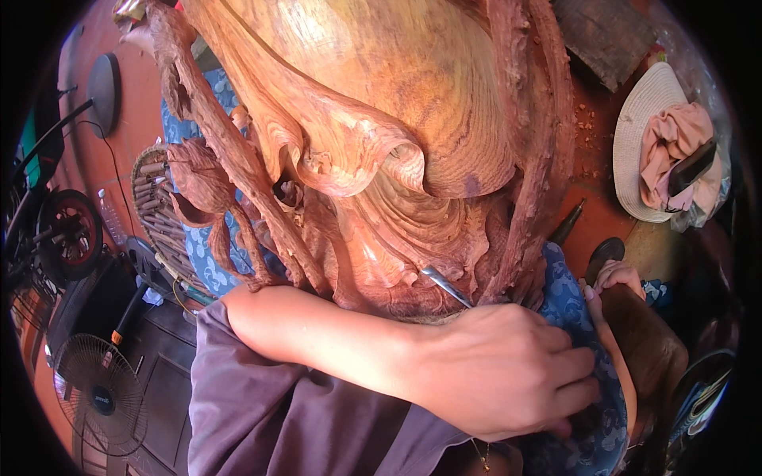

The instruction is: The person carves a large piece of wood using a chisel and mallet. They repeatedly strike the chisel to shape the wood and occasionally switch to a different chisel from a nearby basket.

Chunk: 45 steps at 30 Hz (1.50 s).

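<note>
Grip (512, 369) around chisel (447, 286), reddish floor (141, 87) beyond

Carving: I see a large piece of wood (381, 103), golden and glossy on its broad upper face, redder toward the lower edge.
Grain: dark streaks follow the curves, with a purplish patch near the lower right.
Folds: the rim rolls over in a tight curl near the middle – I make out finer, pleated ripples beneath it.
Stems: two rough, reddish carved branches flank the smooth face, left (226, 155) and right (533, 166); a bud-like form (198, 170) sits outside the left one.
Chisel: a narrow metal blade (448, 287), slanting up-left across the lower folds – whether its tip touches, I can't tell.
</note>
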### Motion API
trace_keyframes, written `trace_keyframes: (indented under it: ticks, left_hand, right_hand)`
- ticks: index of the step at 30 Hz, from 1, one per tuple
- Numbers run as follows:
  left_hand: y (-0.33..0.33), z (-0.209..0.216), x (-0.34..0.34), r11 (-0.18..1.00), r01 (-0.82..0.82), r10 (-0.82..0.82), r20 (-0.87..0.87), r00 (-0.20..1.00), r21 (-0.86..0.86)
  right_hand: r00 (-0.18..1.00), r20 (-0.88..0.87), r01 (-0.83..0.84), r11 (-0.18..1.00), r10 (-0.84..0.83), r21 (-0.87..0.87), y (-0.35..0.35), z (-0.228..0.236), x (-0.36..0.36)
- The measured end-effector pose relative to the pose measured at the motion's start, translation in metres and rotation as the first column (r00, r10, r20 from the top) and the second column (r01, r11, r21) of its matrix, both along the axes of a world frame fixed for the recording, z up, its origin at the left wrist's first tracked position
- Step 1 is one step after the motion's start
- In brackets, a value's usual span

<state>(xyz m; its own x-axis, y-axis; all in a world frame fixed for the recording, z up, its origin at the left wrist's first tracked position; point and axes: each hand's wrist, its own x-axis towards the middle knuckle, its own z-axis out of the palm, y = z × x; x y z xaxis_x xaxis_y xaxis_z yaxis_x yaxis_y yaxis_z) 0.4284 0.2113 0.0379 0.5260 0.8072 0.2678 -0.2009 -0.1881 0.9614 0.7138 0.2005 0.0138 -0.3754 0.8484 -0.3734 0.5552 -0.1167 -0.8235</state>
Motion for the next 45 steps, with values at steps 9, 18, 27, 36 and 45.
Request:
trace_keyframes:
  ticks: [9,18,27,36,45]
  left_hand:
    - [0.004,0.000,-0.003,0.972,-0.176,0.176,-0.009,0.984,-0.158]
    - [0.012,0.004,-0.008,0.939,-0.276,0.266,-0.075,0.961,-0.204]
    - [0.010,0.002,-0.010,0.943,-0.251,0.242,-0.064,0.968,-0.221]
    - [0.008,0.001,-0.011,0.960,-0.191,0.174,-0.099,0.980,-0.204]
    - [0.005,-0.006,-0.007,0.963,-0.244,0.232,-0.108,0.967,-0.116]
  right_hand:
    - [0.999,0.035,0.023,0.998,-0.021,-0.050,-0.001,0.002,0.002]
    - [1.000,0.029,0.009,1.000,-0.009,0.025,0.017,0.026,-0.028]
    - [0.999,0.025,-0.037,0.982,0.033,0.183,0.015,0.019,-0.008]
    - [0.996,-0.080,-0.008,0.972,0.027,0.235,0.006,0.002,0.003]
    - [0.996,0.072,0.040,0.975,-0.057,0.218,-0.009,-0.009,-0.001]
